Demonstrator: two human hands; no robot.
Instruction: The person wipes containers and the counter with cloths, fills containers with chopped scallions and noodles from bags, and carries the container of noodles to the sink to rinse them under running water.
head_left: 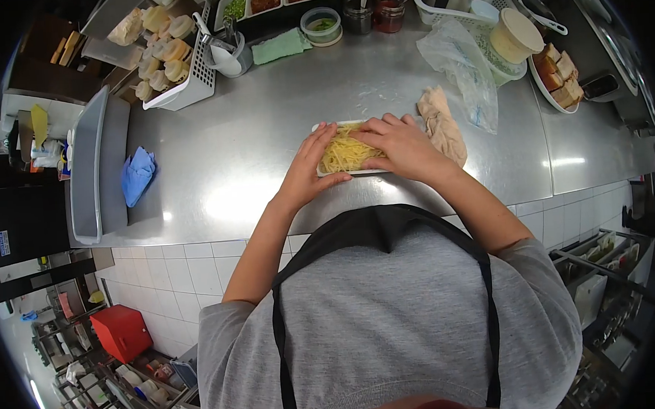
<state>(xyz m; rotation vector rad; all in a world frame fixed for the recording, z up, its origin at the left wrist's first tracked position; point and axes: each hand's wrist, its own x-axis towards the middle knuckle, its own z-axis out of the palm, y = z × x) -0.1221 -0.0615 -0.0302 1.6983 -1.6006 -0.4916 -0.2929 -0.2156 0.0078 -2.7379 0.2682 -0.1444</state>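
Tray (352,173): yellow shreds (345,153) | left hand (313,162): open grip, tray's edge | right hand (402,148): open grip, atop shreds | label (3,243): unreadable

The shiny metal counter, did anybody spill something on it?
Maybe a little. Whitish smears mark the metal counter just beyond the white tray. They stand out because the metal around them looks smoother, but I can't tell what they are. I see nothing broken.

bright indoor light | white glare on steel counter (262,97) | lit tube (39,399) lower left | fisheye bend, black rounded edges
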